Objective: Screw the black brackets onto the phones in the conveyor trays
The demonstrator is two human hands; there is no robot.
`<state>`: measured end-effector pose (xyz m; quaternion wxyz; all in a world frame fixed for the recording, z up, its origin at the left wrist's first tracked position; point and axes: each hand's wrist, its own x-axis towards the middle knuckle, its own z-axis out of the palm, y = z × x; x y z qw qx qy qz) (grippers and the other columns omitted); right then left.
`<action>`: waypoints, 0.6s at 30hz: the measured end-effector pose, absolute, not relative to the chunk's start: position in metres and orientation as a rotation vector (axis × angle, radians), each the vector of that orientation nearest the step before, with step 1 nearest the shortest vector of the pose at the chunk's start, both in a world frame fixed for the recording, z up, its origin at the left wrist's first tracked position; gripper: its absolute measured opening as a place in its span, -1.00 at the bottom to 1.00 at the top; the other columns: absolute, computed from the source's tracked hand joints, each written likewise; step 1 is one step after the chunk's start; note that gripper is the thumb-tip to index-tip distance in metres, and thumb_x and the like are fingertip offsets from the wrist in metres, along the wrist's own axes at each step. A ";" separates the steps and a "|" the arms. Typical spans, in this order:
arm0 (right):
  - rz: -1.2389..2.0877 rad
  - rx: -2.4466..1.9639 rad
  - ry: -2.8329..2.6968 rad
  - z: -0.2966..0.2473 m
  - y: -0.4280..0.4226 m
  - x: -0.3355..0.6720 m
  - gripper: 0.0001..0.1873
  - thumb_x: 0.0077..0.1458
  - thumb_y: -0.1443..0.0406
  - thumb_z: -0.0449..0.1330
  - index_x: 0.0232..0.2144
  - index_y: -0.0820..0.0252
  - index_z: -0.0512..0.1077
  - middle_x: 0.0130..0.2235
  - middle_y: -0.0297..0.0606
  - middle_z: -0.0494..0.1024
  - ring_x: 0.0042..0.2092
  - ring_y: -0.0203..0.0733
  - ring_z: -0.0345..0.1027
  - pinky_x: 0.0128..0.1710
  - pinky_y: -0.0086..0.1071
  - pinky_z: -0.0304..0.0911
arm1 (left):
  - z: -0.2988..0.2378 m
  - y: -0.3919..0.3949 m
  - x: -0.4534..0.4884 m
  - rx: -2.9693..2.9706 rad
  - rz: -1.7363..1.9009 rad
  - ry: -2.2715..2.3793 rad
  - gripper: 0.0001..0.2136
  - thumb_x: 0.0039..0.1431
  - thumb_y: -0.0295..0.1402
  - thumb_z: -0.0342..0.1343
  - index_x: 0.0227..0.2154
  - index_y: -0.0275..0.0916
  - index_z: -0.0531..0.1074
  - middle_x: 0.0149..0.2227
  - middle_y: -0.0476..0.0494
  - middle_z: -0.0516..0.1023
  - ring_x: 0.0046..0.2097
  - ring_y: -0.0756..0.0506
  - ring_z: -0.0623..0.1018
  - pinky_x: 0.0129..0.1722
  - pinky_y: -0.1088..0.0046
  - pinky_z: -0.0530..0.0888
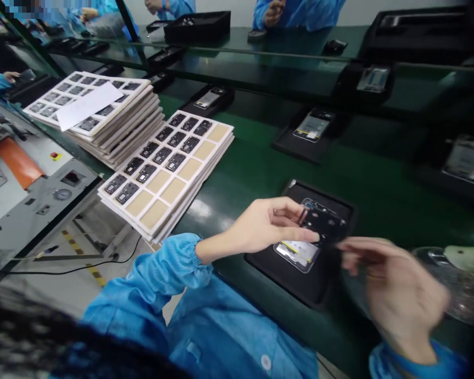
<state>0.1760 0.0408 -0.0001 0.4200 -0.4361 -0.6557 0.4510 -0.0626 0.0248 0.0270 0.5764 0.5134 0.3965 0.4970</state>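
Observation:
My left hand [272,226] pinches a thin black phone cover plate [327,223] between thumb and fingers. The plate is above an opened phone [296,255], whose silvery lower part with a yellow strip shows beneath it. Whether plate and phone touch, I cannot tell. Under the phone lies a black tray [268,268]. My right hand [395,284] is just right of the tray, smeared by motion, with its fingers curled; anything in them is hidden.
At left a stack of white compartment trays [217,158] holds several black phone parts, beside a taller stack [114,137] topped by a white sheet [89,105]. More opened phones [314,125] lie on black trays behind. A clear round container [458,289] stands right. Co-workers' hands [274,13] show beyond the shelf.

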 end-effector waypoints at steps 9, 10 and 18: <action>1.752 -1.183 -1.630 -0.002 0.058 0.185 -0.31 -0.22 -0.16 0.36 -0.21 0.27 0.50 -0.71 -0.35 0.31 -0.79 -0.34 0.04 -0.82 -0.46 -0.14 | 0.024 0.029 -0.052 1.738 1.005 0.906 -0.87 0.44 -0.46 0.35 -0.18 -0.13 0.79 0.30 -0.24 0.63 0.41 -0.24 0.59 0.56 0.12 0.43; 1.758 -1.211 -1.604 -0.001 0.060 0.187 -0.33 -0.23 -0.15 0.37 -0.25 0.28 0.50 -0.76 -0.38 0.23 -0.81 -0.36 -0.03 -0.82 -0.47 -0.18 | 0.022 0.027 -0.054 1.798 0.992 0.949 -0.88 0.46 -0.43 0.36 -0.08 -0.13 0.78 0.34 -0.24 0.61 0.44 -0.22 0.57 0.57 0.15 0.43; 1.419 -1.346 -1.394 0.011 0.064 0.193 -0.34 -0.12 -0.25 0.26 -0.27 0.19 0.43 -0.62 -0.36 0.41 -0.69 -0.34 0.21 -0.66 -0.40 0.18 | -0.019 0.013 -0.075 2.056 0.801 1.572 -0.51 0.60 -0.41 0.18 0.49 -0.34 0.37 0.56 -0.55 0.39 0.62 -0.38 0.38 0.61 -0.29 0.37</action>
